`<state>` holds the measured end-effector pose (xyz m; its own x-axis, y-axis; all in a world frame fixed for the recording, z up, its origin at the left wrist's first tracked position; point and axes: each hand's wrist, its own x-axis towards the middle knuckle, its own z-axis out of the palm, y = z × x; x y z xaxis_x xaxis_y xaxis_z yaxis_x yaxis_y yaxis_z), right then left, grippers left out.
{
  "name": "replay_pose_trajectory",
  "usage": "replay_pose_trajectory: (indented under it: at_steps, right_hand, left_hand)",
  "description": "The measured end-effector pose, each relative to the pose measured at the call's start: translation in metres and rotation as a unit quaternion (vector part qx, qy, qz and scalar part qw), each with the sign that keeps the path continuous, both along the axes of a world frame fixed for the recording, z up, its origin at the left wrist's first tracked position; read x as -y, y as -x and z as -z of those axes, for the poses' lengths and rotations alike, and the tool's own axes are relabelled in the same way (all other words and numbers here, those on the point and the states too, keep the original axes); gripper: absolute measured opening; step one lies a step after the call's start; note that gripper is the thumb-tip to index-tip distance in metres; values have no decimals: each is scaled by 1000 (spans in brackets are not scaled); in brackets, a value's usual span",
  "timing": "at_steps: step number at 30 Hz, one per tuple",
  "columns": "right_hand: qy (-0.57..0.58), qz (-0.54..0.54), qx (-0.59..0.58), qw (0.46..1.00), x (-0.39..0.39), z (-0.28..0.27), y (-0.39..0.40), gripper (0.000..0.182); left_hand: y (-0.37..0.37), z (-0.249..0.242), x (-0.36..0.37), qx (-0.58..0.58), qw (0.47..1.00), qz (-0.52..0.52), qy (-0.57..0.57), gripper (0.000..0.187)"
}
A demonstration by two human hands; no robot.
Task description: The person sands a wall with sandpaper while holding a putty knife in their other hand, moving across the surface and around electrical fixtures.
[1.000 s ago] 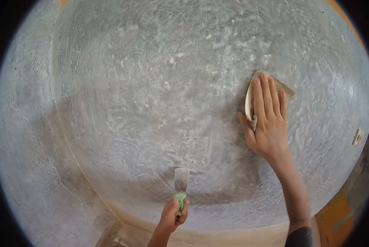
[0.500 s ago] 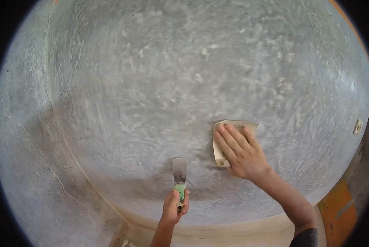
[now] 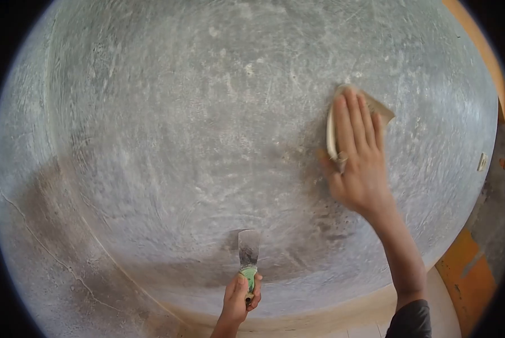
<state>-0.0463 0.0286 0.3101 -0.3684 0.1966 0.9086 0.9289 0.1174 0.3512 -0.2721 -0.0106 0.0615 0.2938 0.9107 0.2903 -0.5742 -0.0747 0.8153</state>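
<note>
My left hand point(image 3: 241, 296) is wrapped round the green handle of a putty knife point(image 3: 249, 253) at the lower middle, its metal blade pointing up in front of the wall. Higher up and to the right, my right hand point(image 3: 362, 152) presses a sheet of sandpaper point(image 3: 381, 110) flat against the grey wall point(image 3: 207, 129). The fingers stretch over the sheet and point upward. The sheet's left edge is curled, and much of it is hidden under the hand.
A small switch or socket point(image 3: 482, 161) sits on the wall at the far right. An orange surface point(image 3: 461, 276) shows at the lower right. A wall corner with a thin crack point(image 3: 44, 248) is at the left, and a pale ledge point(image 3: 342, 312) runs along the bottom.
My right hand has slid the sandpaper up and to the right over the wall. My left hand with the putty knife is slightly lower in view.
</note>
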Motion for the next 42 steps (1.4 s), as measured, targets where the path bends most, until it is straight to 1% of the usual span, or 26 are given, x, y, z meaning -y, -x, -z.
replay_pose_trajectory:
  at_steps: [2,3,4,6,7,8,10,11,12,13,16,17,18,20,22,24,25,26,27,28,30,32,34,36,39,42]
  right_hand:
    - [179,-104,83,975,5,16,18,69]
    - [242,-154,190,939,3,35,27,70]
    - [243,-154,187,939,-1,37,26,70]
    - [169,-187,224,942,-11,29,11,68]
    - [140,-118,144,973,-5,5,2,65]
    - [16,-38,52,998,-11,-7,-5,58]
    - [-44,34,-11,998,-12,-4,7,55]
    - [-41,38,-15,998,-11,12,14,55]
    - [64,-55,84,993,-8,41,23,56]
    - [168,-149,179,958,-9,60,27,58]
    - [120,-150,187,963,-20,68,4,63]
    - [117,-106,50,986,-10,53,-1,66]
    - [7,22,-33,999,-13,49,-7,67]
    - [-86,-24,-161,983,-27,73,-1,66]
    - [38,-19,-127,991,-21,144,19,74]
    - [121,-37,-24,992,-14,243,34,75]
    - [102,-36,-49,993,-16,286,34,65]
    - [84,-36,-69,993,-14,296,33,59]
    - [104,-9,-125,987,-15,300,24,61]
    - [126,19,-181,975,-13,279,18,64]
    - [10,28,-250,968,-20,209,-6,72]
    - [8,3,-302,953,-14,162,-27,79]
    - [5,4,-317,948,-16,180,-20,79]
    - [20,-4,-336,942,-20,231,-3,80]
    - [71,-11,-363,929,-31,390,53,85]
    - [68,-20,-434,898,-51,418,66,85]
  left_hand:
    - [1,-1,1,-27,999,-38,-1,45]
    - [0,-3,1,-28,999,-38,-1,45]
    - [0,-4,3,-28,999,-31,-2,45]
    - [4,-6,1,-32,999,-18,-8,45]
    - [5,-4,0,-22,1000,-11,-1,45]
    - [4,-3,-1,-13,1000,-4,7,45]
    - [2,-1,-3,-2,1000,8,9,45]
    - [2,-1,-4,7,1000,14,5,45]
    - [1,-2,-4,4,1000,17,9,45]
    - [1,-4,-3,-12,1000,-1,10,45]
    - [6,1,-2,-35,999,-13,15,46]
    - [7,4,-3,-35,999,-11,17,46]
    - [7,6,-3,-35,999,-3,23,46]
    - [6,10,-2,7,999,26,23,44]
    - [2,18,-4,6,999,36,16,44]
    - [3,24,-1,5,999,29,41,46]
    - [6,26,0,-3,998,37,45,46]
    - [6,28,0,-11,998,33,52,46]
    - [5,30,0,-18,998,27,59,47]
    - [4,31,0,-19,997,30,67,47]
    - [4,32,0,-47,996,49,50,49]
    - [-2,32,1,-75,995,40,56,50]
    - [-8,34,1,-101,993,35,54,51]
    - [-12,37,2,-109,991,46,68,53]
    - [-9,46,-5,-142,985,62,72,53]
    - [22,62,-32,-193,975,93,53,51]
